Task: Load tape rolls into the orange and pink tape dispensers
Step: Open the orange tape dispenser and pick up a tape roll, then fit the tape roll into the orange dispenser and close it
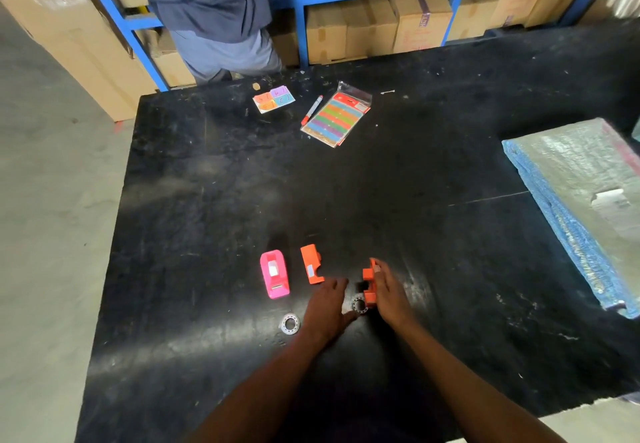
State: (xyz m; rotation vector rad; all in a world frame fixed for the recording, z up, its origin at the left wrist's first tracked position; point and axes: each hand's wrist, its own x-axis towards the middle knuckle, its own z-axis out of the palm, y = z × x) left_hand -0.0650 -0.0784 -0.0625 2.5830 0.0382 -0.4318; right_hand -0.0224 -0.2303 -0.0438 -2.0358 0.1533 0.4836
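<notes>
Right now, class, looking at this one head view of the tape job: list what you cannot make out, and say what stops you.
- Head view: the tape roll between the hands is partly covered by the left hand.
- The orange piece is half hidden by the right hand, so its grip is unclear.
- Whether the pink dispenser holds tape: too small.
- Writing on the coloured card: too small.

— Where is there room to pass?
— The middle of the tabletop lies bare.
— And in the way?
— Near the front, the pink dispenser, two orange pieces and two tape rolls crowd close; a wrapped bundle blocks the right.
</notes>
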